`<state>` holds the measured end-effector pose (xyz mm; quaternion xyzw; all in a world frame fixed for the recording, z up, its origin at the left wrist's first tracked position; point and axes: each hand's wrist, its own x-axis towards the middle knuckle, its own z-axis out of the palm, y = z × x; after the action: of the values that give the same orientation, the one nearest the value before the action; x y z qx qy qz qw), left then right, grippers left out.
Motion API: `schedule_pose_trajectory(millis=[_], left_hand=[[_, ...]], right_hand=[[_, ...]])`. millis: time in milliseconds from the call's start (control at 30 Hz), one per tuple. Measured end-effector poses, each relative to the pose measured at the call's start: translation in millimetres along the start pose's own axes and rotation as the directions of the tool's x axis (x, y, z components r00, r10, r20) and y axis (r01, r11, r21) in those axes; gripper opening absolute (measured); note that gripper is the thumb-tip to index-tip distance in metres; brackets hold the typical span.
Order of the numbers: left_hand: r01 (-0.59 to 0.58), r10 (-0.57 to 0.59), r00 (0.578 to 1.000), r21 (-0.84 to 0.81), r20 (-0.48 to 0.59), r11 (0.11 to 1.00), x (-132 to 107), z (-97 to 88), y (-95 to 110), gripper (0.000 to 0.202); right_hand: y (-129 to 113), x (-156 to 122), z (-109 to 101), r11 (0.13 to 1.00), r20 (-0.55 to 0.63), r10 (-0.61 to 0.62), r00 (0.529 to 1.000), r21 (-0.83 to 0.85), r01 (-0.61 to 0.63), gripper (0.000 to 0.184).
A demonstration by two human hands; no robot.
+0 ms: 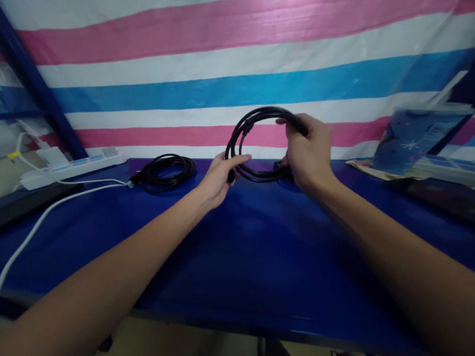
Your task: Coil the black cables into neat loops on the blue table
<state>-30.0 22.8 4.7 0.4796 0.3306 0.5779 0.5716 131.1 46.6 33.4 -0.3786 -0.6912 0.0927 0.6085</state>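
Between my hands a coiled black cable [252, 118] is held up in loops above the blue tabletop [237, 257]. My left hand [218, 181] grips the loops at their left side, thumb across the front. At the right side, my right hand [310, 150] is closed round the coil, its fingers partly hidden behind the palm. A dark connector end seems to hang near the lower right of the loops, but it is too small to make out. A second coiled black cable [169, 172] lies on the tabletop left of my left hand.
A white power strip [75, 170] with a plugged-in adapter stands at the back left, a white cord [34, 227] running to the front edge. Beside it lies a flat black object [16, 212]. At right are a blue patterned container [411, 137] and a dark flat item [447, 201]. Striped sheeting [228, 88] hangs behind.
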Motion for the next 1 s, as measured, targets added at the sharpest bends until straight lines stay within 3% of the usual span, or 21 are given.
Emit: schedule_pose_trajectory(millis=[67, 167, 267, 333, 400, 433, 500, 533, 567, 633, 667, 733, 767, 800, 833, 867, 900, 933, 1000], left_hand=[[0.012, -0.011, 0.998, -0.008, 0.059, 1.000, -1.2, -1.1, -0.4, 0.024], [0.093, -0.100, 0.956, 0.037, 0.276, 0.995, -11.7, 1.4, 7.9, 0.008], [0.166, -0.166, 0.884, 0.037, 0.438, 0.985, -24.6, 7.2, 22.1, 0.020], [0.210, -0.202, 0.849, 0.038, 0.488, 0.977, -27.9, 8.7, 30.0, 0.030], [0.206, -0.212, 0.866, 0.064, 0.453, 0.977, -24.5, 6.1, 33.6, 0.038], [0.165, -0.182, 0.908, 0.078, 0.377, 0.983, -20.5, 3.1, 33.5, 0.041], [0.026, -0.042, 0.992, 0.126, 0.122, 0.992, -10.0, -5.0, 30.4, 0.041], [-0.047, 0.052, 0.998, 0.169, -0.022, 0.984, -4.7, -9.6, 28.0, 0.037], [-0.104, 0.139, 0.979, 0.224, -0.147, 0.969, 0.0, -13.9, 25.5, 0.032], [-0.153, 0.247, 0.930, 0.326, -0.271, 0.933, 5.9, -20.5, 22.1, 0.023], [-0.162, 0.264, 0.926, 0.347, -0.269, 0.924, 6.7, -22.2, 21.7, 0.022], [-0.159, 0.216, 0.964, 0.312, -0.158, 0.937, 4.1, -21.5, 23.9, 0.026], [-0.129, 0.149, 0.987, 0.265, -0.059, 0.956, 0.8, -19.2, 26.3, 0.030], [-0.074, 0.062, 0.996, 0.213, 0.060, 0.974, -3.8, -15.7, 29.3, 0.033], [0.001, -0.033, 0.982, 0.172, 0.184, 0.985, -9.5, -11.4, 32.5, 0.037], [0.086, -0.128, 0.944, 0.148, 0.305, 0.985, -15.8, -6.6, 35.6, 0.039], [0.169, -0.215, 0.883, 0.143, 0.417, 0.975, -22.5, -1.8, 38.3, 0.041], [0.239, -0.282, 0.809, 0.150, 0.516, 0.959, -28.8, 2.5, 40.2, 0.042], [0.323, -0.360, 0.667, 0.182, 0.652, 0.929, -37.8, 7.3, 41.4, 0.043]], right_hand=[[5.4, -2.9, 3.2, 0.996, -0.017, 0.055, 0.998, -0.072, -0.056, 0.023], [12.6, -7.8, 7.2, 0.978, 0.042, 0.115, 0.992, -0.182, -0.106, 0.025], [13.1, -9.6, 7.8, 0.969, 0.106, 0.153, 0.983, -0.211, -0.128, 0.034], [7.7, -8.4, 6.6, 0.973, 0.171, 0.192, 0.966, -0.162, -0.164, 0.028], [-2.7, -7.2, 6.2, 0.977, 0.220, 0.214, 0.952, -0.050, -0.208, 0.019], [-9.8, -7.5, 7.0, 0.972, 0.239, 0.219, 0.946, 0.030, -0.233, 0.015], [-27.0, -11.6, 10.7, 0.925, 0.319, 0.241, 0.917, 0.209, -0.316, 0.009], [-36.3, -15.3, 12.9, 0.876, 0.388, 0.255, 0.886, 0.295, -0.381, 0.008], [-45.2, -19.5, 14.9, 0.812, 0.483, 0.262, 0.836, 0.358, -0.461, 0.008], [-58.5, -27.4, 15.7, 0.683, 0.685, 0.213, 0.696, 0.405, -0.608, 0.006], [-61.6, -29.6, 14.0, 0.633, 0.777, 0.160, 0.608, 0.392, -0.667, 0.005], [-59.1, -29.0, 7.7, 0.594, 0.900, 0.067, 0.431, 0.311, -0.742, 0.007], [-54.0, -26.5, 4.0, 0.605, 0.917, 0.068, 0.393, 0.275, -0.747, 0.007], [-47.1, -22.9, 1.1, 0.632, 0.899, 0.114, 0.423, 0.263, -0.729, 0.008], [-39.3, -19.0, -0.7, 0.677, 0.834, 0.196, 0.516, 0.266, -0.687, 0.009], [-31.3, -15.3, -1.1, 0.736, 0.711, 0.280, 0.645, 0.271, -0.620, 0.009], [-24.1, -12.2, -0.2, 0.808, 0.550, 0.334, 0.765, 0.251, -0.533, 0.007], [-18.2, -10.1, 1.8, 0.872, 0.404, 0.338, 0.850, 0.206, -0.445, 0.005], [-12.2, -8.8, 6.8, 0.945, 0.235, 0.278, 0.931, 0.105, -0.309, 0.009]])
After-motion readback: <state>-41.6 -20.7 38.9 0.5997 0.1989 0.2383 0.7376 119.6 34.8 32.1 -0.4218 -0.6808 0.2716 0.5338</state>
